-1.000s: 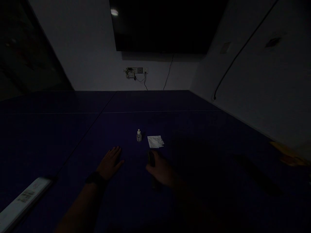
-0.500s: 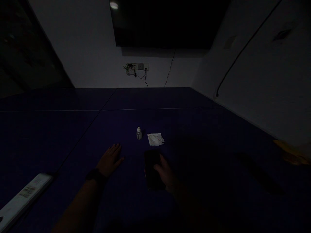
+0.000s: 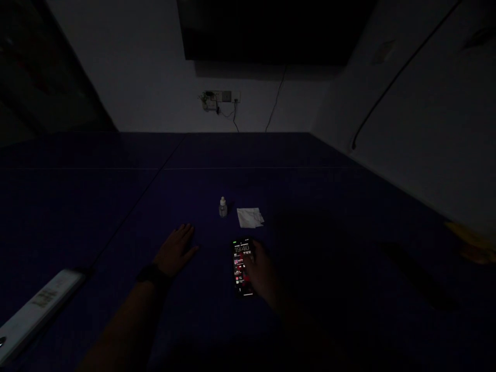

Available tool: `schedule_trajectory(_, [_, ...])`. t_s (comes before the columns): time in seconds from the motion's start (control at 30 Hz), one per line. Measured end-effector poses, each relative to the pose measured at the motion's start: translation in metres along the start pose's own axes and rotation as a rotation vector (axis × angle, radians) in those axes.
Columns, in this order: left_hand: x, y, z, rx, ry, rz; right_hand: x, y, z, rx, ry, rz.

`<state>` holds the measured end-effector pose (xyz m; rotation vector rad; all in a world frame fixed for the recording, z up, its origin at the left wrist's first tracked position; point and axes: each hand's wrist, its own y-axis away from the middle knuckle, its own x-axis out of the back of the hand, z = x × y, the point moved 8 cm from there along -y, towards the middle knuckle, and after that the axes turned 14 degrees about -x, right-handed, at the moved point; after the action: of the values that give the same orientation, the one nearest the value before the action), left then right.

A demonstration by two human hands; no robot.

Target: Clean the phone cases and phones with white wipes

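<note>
A smartphone [image 3: 241, 268] with its screen lit, reading 19:40 above several notifications, is in my right hand [image 3: 262, 271]. The thumb lies over the screen and the palm is along its right edge; the fingers behind it are hidden. My left hand [image 3: 176, 250] rests flat on the dark blue surface [image 3: 194, 320], fingers stretched out, with a dark band [image 3: 152, 275] at the wrist. Beyond the phone stands a small clear bottle [image 3: 222, 208] with a white dropper-like cap. Beside it, to the right, lies a folded white tissue [image 3: 250, 217].
The room is very dim. A white power strip [image 3: 42, 305] lies at the lower left. On the right are a long dark object [image 3: 414, 274] and something yellow [image 3: 470, 237]. A large black screen [image 3: 271, 31] hangs on the far wall, above sockets [image 3: 225, 96] with cables.
The phone's screen was dark and is now lit. The view has tipped slightly, so the wall and screen sit higher. My left hand stays in place on the surface.
</note>
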<state>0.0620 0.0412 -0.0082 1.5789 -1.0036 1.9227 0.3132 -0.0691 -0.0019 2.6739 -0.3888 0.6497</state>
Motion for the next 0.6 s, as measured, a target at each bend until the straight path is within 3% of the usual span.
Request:
schedule_trajectory(0.2, [-0.002,0.000,-0.001,0.001,0.015,-0.007,0.016,0.005,-0.013,0.078,0.283,0.108])
schedule_trajectory(0.4, [-0.001,0.000,0.001,0.004,0.010,-0.011,0.017,0.007,-0.019,0.051,0.580,0.101])
schedule_trajectory(0.6, [-0.001,-0.001,0.001,0.017,0.007,-0.010,0.035,-0.008,0.000,0.156,0.468,0.116])
